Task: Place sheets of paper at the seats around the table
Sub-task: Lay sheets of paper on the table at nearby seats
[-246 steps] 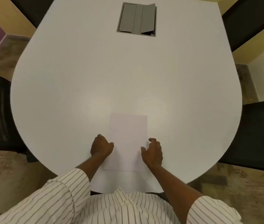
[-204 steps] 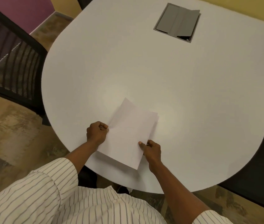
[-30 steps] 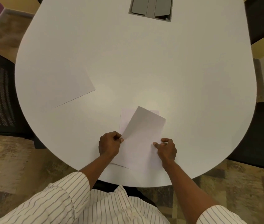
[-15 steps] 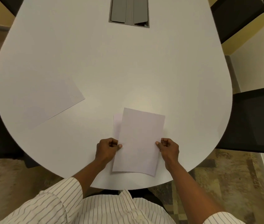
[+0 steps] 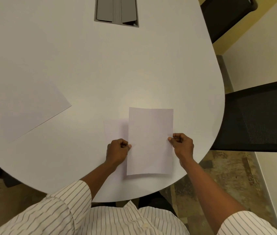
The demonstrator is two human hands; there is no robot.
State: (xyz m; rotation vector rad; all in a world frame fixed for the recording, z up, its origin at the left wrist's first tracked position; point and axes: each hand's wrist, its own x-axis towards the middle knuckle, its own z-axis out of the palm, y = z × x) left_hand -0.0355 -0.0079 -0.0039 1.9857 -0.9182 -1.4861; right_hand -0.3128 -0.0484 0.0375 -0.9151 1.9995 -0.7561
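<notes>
I hold a white sheet of paper (image 5: 150,141) just above the near end of the white table (image 5: 100,65). My left hand (image 5: 117,150) pinches its left edge and my right hand (image 5: 181,145) pinches its right edge. Under it, a second sheet (image 5: 115,129) lies flat on the table, showing only at the left side. Another sheet (image 5: 27,109) lies at an angle on the left part of the table, near the left seat.
A black mesh chair (image 5: 259,116) stands at the table's right side, another black chair (image 5: 225,16) at the far right. A grey cable hatch (image 5: 116,11) is set into the table's middle. Patterned floor lies below the near edge.
The held sheet has shifted to the right and straightened, uncovering more of the sheet beneath. My view has turned toward the right chair.
</notes>
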